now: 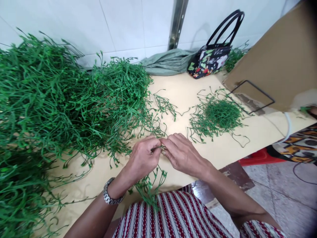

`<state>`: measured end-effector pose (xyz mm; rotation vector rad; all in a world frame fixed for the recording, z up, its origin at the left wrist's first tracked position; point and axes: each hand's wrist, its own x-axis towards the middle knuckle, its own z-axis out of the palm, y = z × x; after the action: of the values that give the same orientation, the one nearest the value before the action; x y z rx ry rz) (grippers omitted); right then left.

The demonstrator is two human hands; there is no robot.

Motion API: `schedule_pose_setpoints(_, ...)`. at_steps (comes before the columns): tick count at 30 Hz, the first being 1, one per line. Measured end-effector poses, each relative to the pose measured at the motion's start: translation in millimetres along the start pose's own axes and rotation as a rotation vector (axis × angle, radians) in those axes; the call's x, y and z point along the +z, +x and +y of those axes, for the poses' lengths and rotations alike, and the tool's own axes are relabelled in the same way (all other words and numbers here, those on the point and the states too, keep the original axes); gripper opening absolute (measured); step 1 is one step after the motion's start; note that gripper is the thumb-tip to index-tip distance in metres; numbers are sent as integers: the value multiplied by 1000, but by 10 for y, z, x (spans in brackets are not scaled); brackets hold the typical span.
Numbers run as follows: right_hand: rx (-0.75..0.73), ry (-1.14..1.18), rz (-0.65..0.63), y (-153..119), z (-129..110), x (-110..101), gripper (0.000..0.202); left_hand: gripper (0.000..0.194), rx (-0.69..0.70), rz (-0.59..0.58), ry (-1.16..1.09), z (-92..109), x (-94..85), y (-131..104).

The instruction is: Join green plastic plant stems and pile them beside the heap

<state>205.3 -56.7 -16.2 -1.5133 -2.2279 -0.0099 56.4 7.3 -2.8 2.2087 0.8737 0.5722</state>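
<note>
My left hand [146, 153], with a metal-banded watch on its wrist, is closed around a thin green plant stem. My right hand [182, 153] meets it at the fingertips, pinching the same stem between thumb and fingers. Most of that stem is hidden by the fingers. Below the hands, a few green sprigs [148, 190] lie at the table's edge against the striped clothing; whether they join the held stem I cannot tell. Beyond my left hand spreads a large heap of green stems [119, 96]. A smaller pile of stems [220, 114] lies past my right hand.
The pale tabletop [173, 82] runs along a tiled wall. At the back stand a flowered handbag [208, 59] and a grey-green cloth [168, 62]. A cardboard sheet [274, 59] and a black wire frame [255, 96] are at right. Another person's patterned clothing [299, 145] shows beside a red stool [262, 157].
</note>
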Motion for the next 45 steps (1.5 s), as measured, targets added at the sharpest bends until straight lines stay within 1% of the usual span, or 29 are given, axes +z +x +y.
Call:
schedule_pose_setpoints(3, 0, -29, -3, 4, 9, 17, 19, 22, -9, -26, 123, 43, 8, 20)
schedule_pose_setpoints(6, -52, -64, 43, 0, 48, 41, 26, 20, -26, -68, 221, 58, 8, 27)
schedule_pose_setpoints(8, -89, -72, 71, 0, 78, 42, 27, 19, -6, -96, 261, 51, 9, 23)
schedule_pose_setpoints(10, -106, -55, 77, 5, 101, 21, 25, 20, 52, -117, 271, 28, 5, 13)
schedule_pose_setpoints(12, -133, 12, 49, 12, 114, -23, 23, 24, 145, -128, 261, -12, -20, -2)
schedule_pose_setpoints(15, -261, 256, -66, 16, 144, -120, 23, 29, 313, -169, 221, -96, -117, -16)
schedule_pose_setpoints(16, -288, 326, -86, 13, 173, -159, 25, 30, 351, -184, 200, -123, -160, -14)
schedule_pose_setpoints(17, -284, 357, -77, 8, 221, -200, 26, 29, 367, -193, 174, -145, -203, -6)
schedule_pose_setpoints(18, -246, 349, -44, -1, 291, -243, 28, 26, 365, -188, 141, -158, -242, 6)
schedule_pose_setpoints(19, -186, 315, 17, -16, 384, -288, 28, 22, 348, -167, 103, -161, -272, 21)
schedule_pose_setpoints(21, -13, 145, 135, -68, 634, -374, 25, 14, 275, -94, 32, -129, -302, 57)
schedule_pose_setpoints(22, 84, 28, 158, -103, 778, -406, 23, 14, 232, -57, -1, -99, -301, 74)
schedule_pose_setpoints(23, 188, -118, 152, -140, 923, -423, 21, 15, 193, -27, -33, -65, -290, 90)
schedule_pose_setpoints(25, 368, -389, 73, -204, 1166, -409, 20, 17, 125, 11, -87, -6, -248, 121)
schedule_pose_setpoints(26, 422, -473, 40, -221, 1242, -384, 20, 19, 104, 25, -113, 11, -222, 136)
schedule_pose_setpoints(27, 444, -498, 34, -224, 1274, -356, 19, 19, 80, 45, -135, 17, -196, 150)
schedule_pose_setpoints(28, 433, -475, 58, -213, 1258, -334, 19, 20, 62, 64, -152, 15, -171, 164)
schedule_pose_setpoints(30, 332, -281, 148, -151, 1087, -323, 21, 19, 38, 88, -174, 1, -131, 185)
schedule_pose_setpoints(32, 169, 24, 227, -46, 790, -335, 24, 17, 46, 99, -185, -8, -101, 199)
schedule_pose_setpoints(33, 93, 158, 243, 16, 630, -330, 26, 15, 57, 102, -188, -8, -89, 204)
schedule_pose_setpoints(34, 29, 235, 257, 77, 482, -309, 28, 13, 70, 105, -195, -6, -78, 209)
schedule_pose_setpoints(36, -53, 277, 214, 178, 270, -218, 34, 11, 93, 120, -217, -7, -63, 215)
schedule_pose_setpoints(38, -67, 273, 162, 227, 182, -102, 37, 12, 113, 142, -241, -22, -58, 216)
schedule_pose_setpoints(41, -55, 240, 128, 219, 185, -7, 34, 13, 163, 151, -236, -69, -75, 207)
schedule_pose_setpoints(43, -51, 209, 87, 207, 195, -19, 31, 13, 201, 125, -204, -98, -100, 198)
schedule_pose_setpoints(45, -31, 170, 12, 214, 183, -63, 25, 12, 237, 104, -150, -114, -127, 190)
